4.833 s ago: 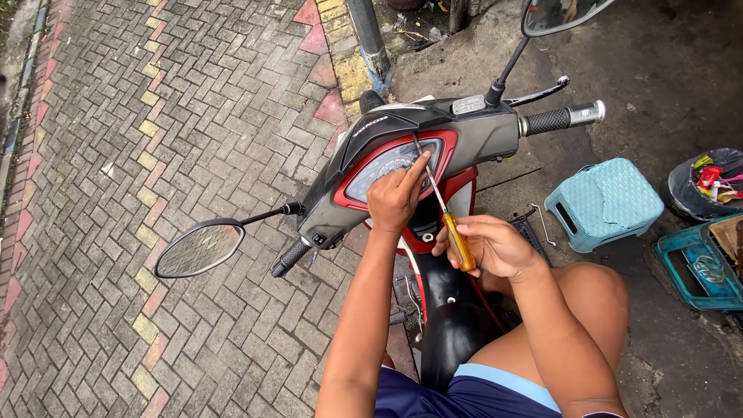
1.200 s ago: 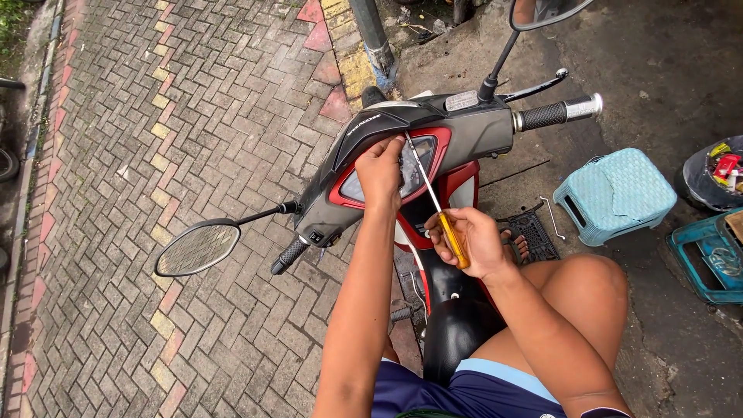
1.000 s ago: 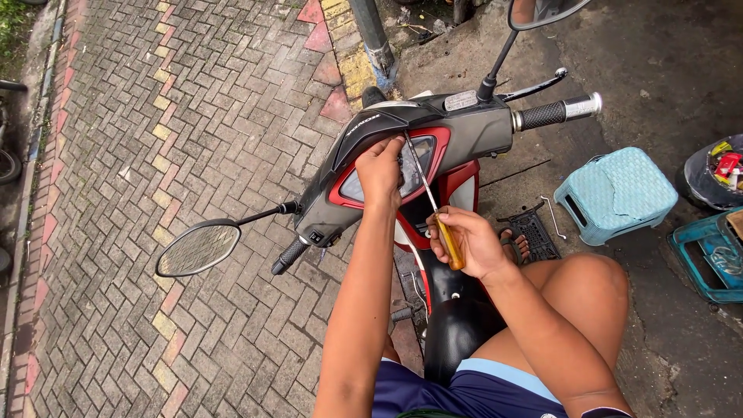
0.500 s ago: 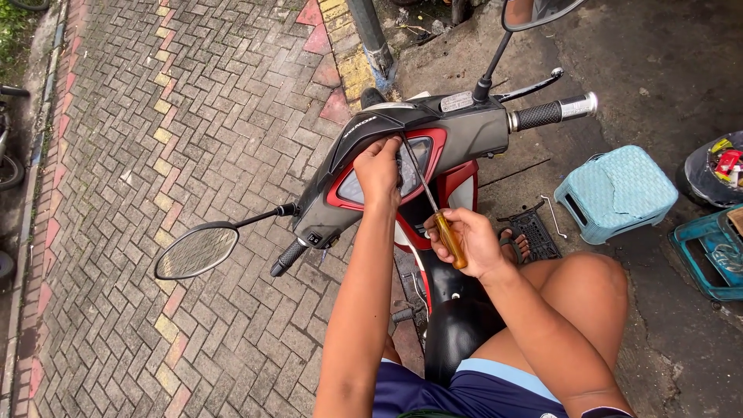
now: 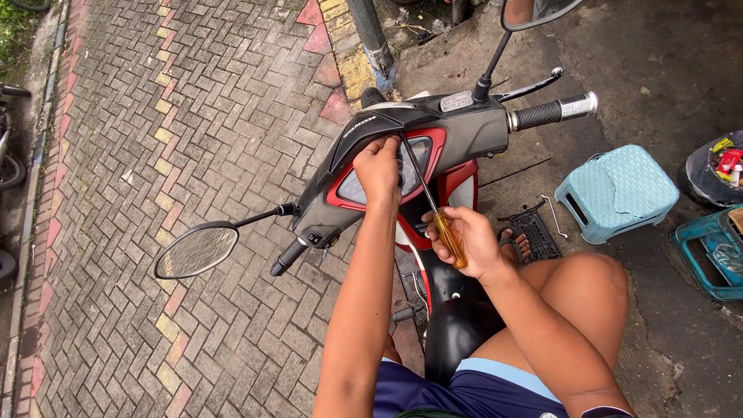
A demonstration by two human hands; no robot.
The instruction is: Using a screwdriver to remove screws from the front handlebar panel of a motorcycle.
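While the left hand (image 5: 377,166) presses its curled fingers on the top edge of the scooter's instrument panel (image 5: 402,166), the right hand (image 5: 464,241) is clenched around the amber handle of a screwdriver (image 5: 433,209), just below and to the right of the left. The thin steel shaft runs up from that fist to the panel cover beside the left fingertips; whether the tip sits in a screw cannot be told. The screwdriver looks light and rigid, and its smooth plastic handle is best gripped full-fisted, as it is now, since the narrow shaft could skid off the glossy cover. The panel's clear lens looks brittle and prone to scratches, so the safer hold is its dark plastic surround. Left of the left hand, a round mirror (image 5: 195,250) sticks out on its stalk. Right of the right hand stand a pale blue plastic stool (image 5: 619,190) and a teal crate (image 5: 708,251).
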